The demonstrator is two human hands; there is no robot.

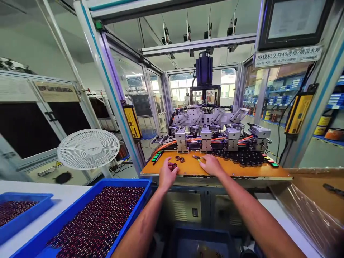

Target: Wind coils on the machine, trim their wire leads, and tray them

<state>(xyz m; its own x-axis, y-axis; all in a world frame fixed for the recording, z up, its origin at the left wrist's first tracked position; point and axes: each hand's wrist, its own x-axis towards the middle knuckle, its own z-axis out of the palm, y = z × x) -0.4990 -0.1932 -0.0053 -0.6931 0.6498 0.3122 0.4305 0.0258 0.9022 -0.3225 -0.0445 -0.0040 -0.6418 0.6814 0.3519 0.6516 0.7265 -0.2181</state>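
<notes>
My left hand (168, 173) is curled around a small dark round stator (174, 166) with copper-coloured parts, at the front left of the orange worktop (193, 169). Just beyond its fingers, two similar wound stators sit close together on the surface. Closed around a small pair of cutters (198, 158), my right hand (211, 165) rests over the middle of the worktop. The tool's jaws point left and away from me, and the fingers partly cover its handles.
Behind the worktop stands a winding machine (205, 138) with several heads and orange tubes. Several black round parts (248, 158) crowd the right side. At lower left, a blue tray (142, 183) holds many stators near a white fan (88, 148). A cardboard box (317, 182) stands right.
</notes>
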